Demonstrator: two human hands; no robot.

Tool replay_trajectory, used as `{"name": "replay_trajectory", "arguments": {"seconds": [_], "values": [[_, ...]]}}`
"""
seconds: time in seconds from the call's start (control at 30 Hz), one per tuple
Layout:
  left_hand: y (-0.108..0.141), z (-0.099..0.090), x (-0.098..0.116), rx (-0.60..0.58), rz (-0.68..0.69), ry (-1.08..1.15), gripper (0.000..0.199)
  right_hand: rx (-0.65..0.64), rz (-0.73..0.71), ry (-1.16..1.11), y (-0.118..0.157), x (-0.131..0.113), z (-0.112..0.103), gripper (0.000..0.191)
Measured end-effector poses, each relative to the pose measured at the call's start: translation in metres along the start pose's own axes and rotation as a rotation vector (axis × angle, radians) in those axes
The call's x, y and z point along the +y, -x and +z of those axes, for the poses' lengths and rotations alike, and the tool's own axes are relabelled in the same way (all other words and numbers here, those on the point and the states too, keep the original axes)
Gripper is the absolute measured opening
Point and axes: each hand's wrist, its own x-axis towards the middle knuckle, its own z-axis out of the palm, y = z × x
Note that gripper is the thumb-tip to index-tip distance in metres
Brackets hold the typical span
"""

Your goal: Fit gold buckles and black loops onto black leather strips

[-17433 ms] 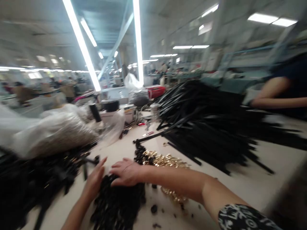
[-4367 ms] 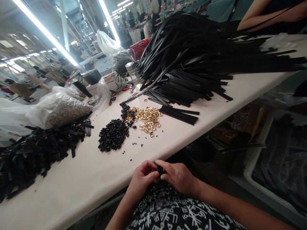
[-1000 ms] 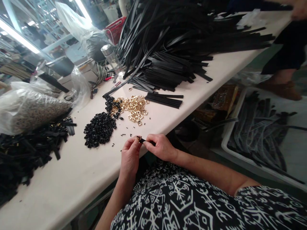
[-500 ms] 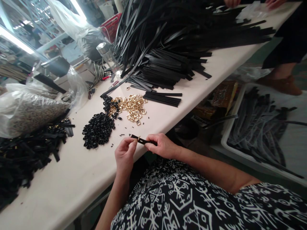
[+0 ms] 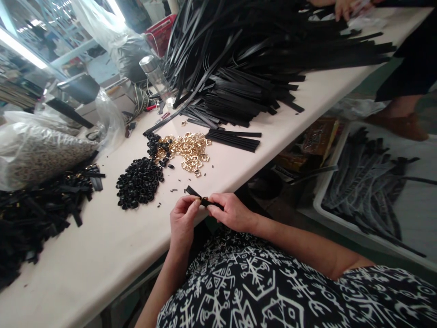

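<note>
A short black strap (image 5: 193, 191) spans the gap between my two hands at the table's front edge. My left hand (image 5: 184, 216) pinches a small gold buckle on the strap between thumb and forefinger. Around the strap's right part, the fingers of my right hand (image 5: 230, 212) are closed. Just beyond the hands lie a pile of gold buckles (image 5: 193, 148) and a pile of black loops (image 5: 139, 182). The buckle is mostly hidden by my fingertips.
Black straps (image 5: 235, 98) cover the table's (image 5: 136, 246) far side. A clear bottle (image 5: 157, 79) stands beside them. Plastic bags (image 5: 44, 150) and finished-looking black pieces (image 5: 41, 214) lie left. A white bin (image 5: 319, 202) is right, below. Another person's hand (image 5: 344, 8) shows at the top.
My left hand has moved slightly right, closer to my right hand, and the buckle has shifted right along the strap. More of the strap's left end now sticks out. The other person's hands have moved.
</note>
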Motion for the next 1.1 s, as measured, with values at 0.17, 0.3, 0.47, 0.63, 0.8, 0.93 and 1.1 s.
{"name": "replay_trajectory", "arguments": {"seconds": [0.17,0.3,0.47,0.63,0.8,0.93,1.1], "values": [[0.002,0.004,-0.002,-0.015,-0.095,0.183,0.059,0.014,-0.04,-0.02,0.002,0.003,0.002,0.015],[0.002,0.006,0.001,-0.03,-0.18,0.264,0.061,0.021,-0.064,-0.02,0.002,0.004,0.003,0.015],[0.0,0.01,0.006,-0.023,-0.203,0.319,0.03,0.021,-0.081,-0.014,0.0,0.001,0.004,0.014],[-0.001,0.013,0.009,0.035,-0.222,0.353,0.023,0.023,-0.111,0.015,0.0,0.001,0.007,0.013],[0.0,0.011,0.005,0.038,-0.208,0.341,0.021,0.038,-0.014,-0.039,-0.005,0.001,0.008,0.011],[0.003,0.008,-0.002,0.032,-0.139,0.214,0.024,0.047,0.033,0.015,-0.009,-0.001,0.005,0.014],[0.013,0.008,-0.003,-0.033,0.044,-0.049,0.025,0.097,0.033,0.159,-0.011,-0.003,0.002,0.02]]}}
